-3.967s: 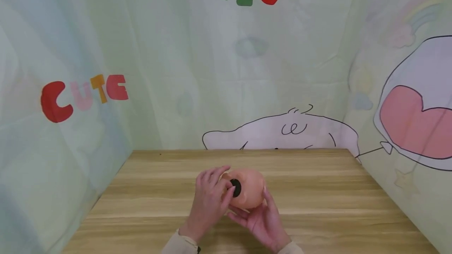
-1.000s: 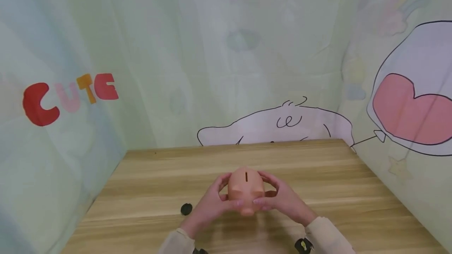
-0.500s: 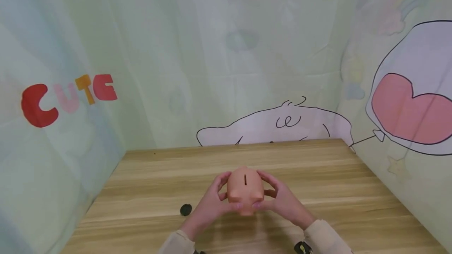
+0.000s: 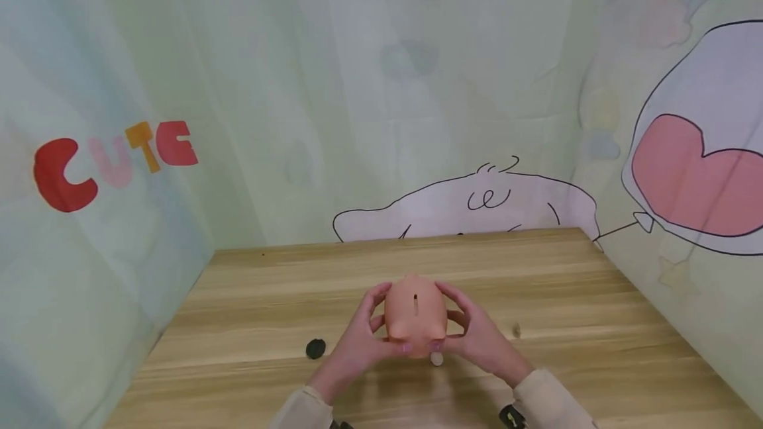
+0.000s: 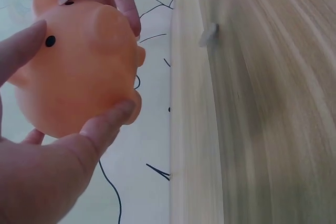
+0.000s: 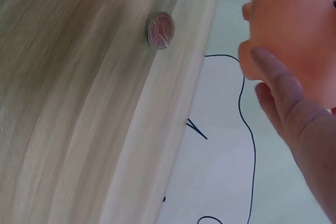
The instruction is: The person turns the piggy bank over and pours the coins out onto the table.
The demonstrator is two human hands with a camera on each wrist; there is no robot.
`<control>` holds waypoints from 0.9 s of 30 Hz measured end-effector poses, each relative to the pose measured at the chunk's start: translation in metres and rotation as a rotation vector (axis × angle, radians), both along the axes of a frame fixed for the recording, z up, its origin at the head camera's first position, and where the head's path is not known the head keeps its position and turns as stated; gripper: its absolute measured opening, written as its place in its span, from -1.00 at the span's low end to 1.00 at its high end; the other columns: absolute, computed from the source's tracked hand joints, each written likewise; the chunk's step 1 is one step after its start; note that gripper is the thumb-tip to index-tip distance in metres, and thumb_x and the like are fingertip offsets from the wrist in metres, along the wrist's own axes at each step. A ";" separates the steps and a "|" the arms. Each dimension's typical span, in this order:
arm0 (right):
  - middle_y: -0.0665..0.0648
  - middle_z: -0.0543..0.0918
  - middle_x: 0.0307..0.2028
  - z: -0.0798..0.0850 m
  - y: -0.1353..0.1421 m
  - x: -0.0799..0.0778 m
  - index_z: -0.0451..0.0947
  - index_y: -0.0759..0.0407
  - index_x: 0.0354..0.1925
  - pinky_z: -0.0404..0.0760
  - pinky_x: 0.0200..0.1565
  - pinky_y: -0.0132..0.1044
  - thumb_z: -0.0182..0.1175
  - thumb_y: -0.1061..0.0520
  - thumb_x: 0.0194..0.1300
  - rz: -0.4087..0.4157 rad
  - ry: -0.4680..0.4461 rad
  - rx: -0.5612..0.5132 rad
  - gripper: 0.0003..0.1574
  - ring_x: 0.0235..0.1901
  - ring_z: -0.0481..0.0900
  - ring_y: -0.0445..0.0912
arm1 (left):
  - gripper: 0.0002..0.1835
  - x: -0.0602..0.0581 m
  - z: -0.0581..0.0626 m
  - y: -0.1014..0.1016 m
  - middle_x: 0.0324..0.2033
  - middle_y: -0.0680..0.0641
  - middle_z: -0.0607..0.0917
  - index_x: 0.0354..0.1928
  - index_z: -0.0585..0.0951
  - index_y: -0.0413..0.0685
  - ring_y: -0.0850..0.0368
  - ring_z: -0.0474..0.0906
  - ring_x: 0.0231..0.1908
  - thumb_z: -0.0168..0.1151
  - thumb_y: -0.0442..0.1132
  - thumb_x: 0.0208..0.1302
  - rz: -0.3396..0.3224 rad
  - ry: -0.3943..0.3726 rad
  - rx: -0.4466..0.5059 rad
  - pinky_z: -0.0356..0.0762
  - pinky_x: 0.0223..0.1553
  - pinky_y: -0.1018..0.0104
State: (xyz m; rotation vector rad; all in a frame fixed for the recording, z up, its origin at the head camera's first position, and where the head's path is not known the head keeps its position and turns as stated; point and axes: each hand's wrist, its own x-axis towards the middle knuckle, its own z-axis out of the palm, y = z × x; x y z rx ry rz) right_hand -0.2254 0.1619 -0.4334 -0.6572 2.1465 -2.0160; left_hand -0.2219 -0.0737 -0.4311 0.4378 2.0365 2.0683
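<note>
A pink piggy bank [image 4: 415,316] is held up over the wooden table, its slot side toward the head camera and its snout toward the person. My left hand [image 4: 360,336] grips its left side, fingers and thumb curved round the body. On the opposite side my right hand [image 4: 477,336] grips it the same way. A coin [image 4: 437,359] shows just below the right thumb, and a blurred second coin [image 4: 516,330] appears right of the right hand. One coin [image 6: 160,30] is clear in the right wrist view. The bank's underside is hidden in the head view.
A round black plug [image 4: 316,348] lies on the wooden table [image 4: 250,310], left of the left forearm. Printed cloth [image 4: 298,85] hangs behind the table and along both sides.
Four seconds ago the left hand pinched the black plug at the bank's underside. Since then the plug has come onto the table and the bank has been turned slot-up. Coins have newly appeared.
</note>
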 end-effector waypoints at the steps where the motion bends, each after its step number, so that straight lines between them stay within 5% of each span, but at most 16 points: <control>1: 0.27 0.07 0.47 0.000 0.000 0.000 0.12 0.16 0.48 0.65 -0.05 -0.10 0.49 0.41 0.01 0.005 0.013 -0.006 0.17 0.28 0.30 0.35 | 0.12 0.000 0.000 0.000 0.50 -0.07 0.05 0.50 0.12 0.10 -0.20 0.27 0.35 0.62 -0.35 -0.07 -0.004 0.004 0.007 0.50 0.14 0.04; 11: 0.19 0.08 0.48 0.003 -0.002 -0.001 0.06 0.09 0.50 0.55 0.09 -0.03 0.46 0.39 0.08 0.000 0.234 0.026 0.17 0.36 0.20 0.31 | 0.14 -0.005 0.001 0.002 0.48 -0.05 0.13 0.50 0.07 0.17 -0.19 0.30 0.33 0.54 -0.51 -0.04 -0.068 0.141 0.100 0.56 0.06 0.10; 22: 0.23 0.05 0.50 -0.004 -0.006 0.006 0.05 0.10 0.50 0.54 0.10 0.04 0.42 0.52 0.02 -0.015 0.389 0.049 0.21 0.39 0.14 0.28 | 0.16 0.001 -0.008 0.000 0.46 0.02 0.18 0.49 0.05 0.28 -0.01 0.25 0.37 0.54 -0.50 -0.04 -0.069 0.269 0.073 0.45 0.19 0.18; 27: 0.37 0.05 0.48 -0.004 -0.009 0.009 0.08 0.27 0.46 0.59 0.03 0.01 0.41 0.58 -0.08 -0.050 0.648 0.113 0.21 0.41 0.15 0.15 | 0.14 0.004 -0.008 -0.001 0.51 0.00 0.08 0.51 0.04 0.13 -0.03 0.13 0.44 0.51 -0.52 -0.01 -0.043 0.497 -0.003 0.34 0.27 0.06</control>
